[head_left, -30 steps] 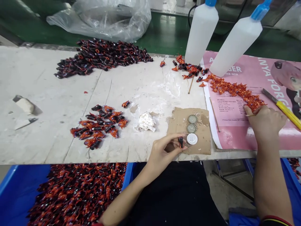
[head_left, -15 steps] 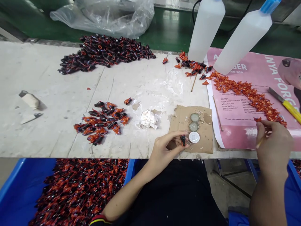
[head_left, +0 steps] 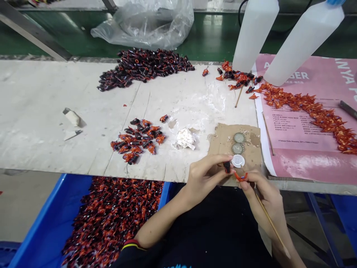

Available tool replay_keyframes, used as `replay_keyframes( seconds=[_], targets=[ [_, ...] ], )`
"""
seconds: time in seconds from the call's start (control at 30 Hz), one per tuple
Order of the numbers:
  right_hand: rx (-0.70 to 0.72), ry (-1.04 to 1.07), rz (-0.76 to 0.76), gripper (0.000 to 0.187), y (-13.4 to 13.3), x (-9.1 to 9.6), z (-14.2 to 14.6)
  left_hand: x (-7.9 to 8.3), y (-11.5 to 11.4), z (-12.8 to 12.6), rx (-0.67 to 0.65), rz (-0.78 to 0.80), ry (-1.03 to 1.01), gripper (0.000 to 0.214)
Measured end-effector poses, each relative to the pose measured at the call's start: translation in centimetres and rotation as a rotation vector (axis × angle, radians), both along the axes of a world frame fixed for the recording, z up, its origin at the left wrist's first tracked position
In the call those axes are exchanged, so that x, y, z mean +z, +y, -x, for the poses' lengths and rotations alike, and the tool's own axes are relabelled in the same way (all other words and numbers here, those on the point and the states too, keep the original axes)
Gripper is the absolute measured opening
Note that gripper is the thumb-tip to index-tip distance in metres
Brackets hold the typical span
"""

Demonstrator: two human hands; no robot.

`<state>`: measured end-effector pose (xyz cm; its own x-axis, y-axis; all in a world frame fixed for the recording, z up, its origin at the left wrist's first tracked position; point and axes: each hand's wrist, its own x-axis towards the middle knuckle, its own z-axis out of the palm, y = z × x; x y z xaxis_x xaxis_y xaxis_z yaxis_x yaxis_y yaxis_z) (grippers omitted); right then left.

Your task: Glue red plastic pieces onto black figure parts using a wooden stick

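Observation:
Between thumb and fingertips, my left hand (head_left: pixel 205 176) pinches a small black piece (head_left: pixel 227 166) with an orange-red edge. Close to its right, my right hand (head_left: pixel 264 197) grips a small orange-red spiky piece (head_left: pixel 241 176) at the fingertips. A thin wooden stick (head_left: pixel 269 217) also lies in that hand, slanting down past the palm. The two pieces are very near each other; whether they touch I cannot tell. Just beyond them is a white round cap (head_left: pixel 238 161) on a cardboard piece (head_left: pixel 223 139), with two ridged bottle caps (head_left: pixel 238 148) behind it.
A heap of black pieces (head_left: pixel 150 65) lies at the back, a smaller black-and-orange cluster (head_left: pixel 139 141) nearer. Orange pieces (head_left: pixel 309 111) line a pink sheet (head_left: pixel 295 156). White bottles (head_left: pixel 255 37) stand behind. Crumpled white paper (head_left: pixel 185 139) sits mid-table. Below is a blue bin (head_left: pixel 44 230) full of pieces.
My right hand has come left from the orange row to my left hand, bringing an orange-red piece and the stick. My left hand still pinches the black piece. The view has shifted right.

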<state>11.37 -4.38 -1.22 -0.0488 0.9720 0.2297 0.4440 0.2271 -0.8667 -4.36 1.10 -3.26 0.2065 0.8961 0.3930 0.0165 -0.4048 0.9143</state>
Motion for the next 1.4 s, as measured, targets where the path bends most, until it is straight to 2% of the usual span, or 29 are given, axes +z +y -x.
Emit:
replay_keyframes(
  seconds=[0.13,0.37,0.5,0.6,0.9,1.0,1.13,1.4],
  targets=[
    [0.05,0.023,-0.007,0.009,-0.1,0.0,0.2,-0.2,0.0,0.0,-0.057,-0.101,0.002,0.032],
    [0.003,0.034,-0.033,0.01,-0.1,-0.8,0.7,0.2,-0.3,0.1,-0.058,-0.295,0.114,0.029],
    [-0.061,0.019,-0.107,0.012,-0.3,-1.4,0.6,1.0,-0.2,0.5,-0.257,-0.262,0.079,0.041],
    [-0.053,-0.001,-0.158,0.014,-0.3,-1.5,0.6,1.6,-0.3,0.7,-0.333,-0.19,0.043,0.035],
    [-0.039,-0.074,-0.261,0.015,-0.1,-1.5,1.0,1.5,-0.8,-0.2,-0.207,-0.168,-0.028,0.011],
    [-0.046,-0.086,-0.276,0.014,-0.1,-1.6,0.9,1.6,-0.8,-0.2,-0.203,-0.189,0.007,0.013],
    [-0.045,-0.088,-0.282,0.01,0.1,-1.7,0.9,1.8,-0.9,0.1,-0.152,-0.151,0.073,0.027],
    [-0.044,-0.077,-0.262,0.013,0.0,-1.8,0.9,1.9,-0.9,0.2,-0.184,-0.103,0.054,0.015]
  ],
)
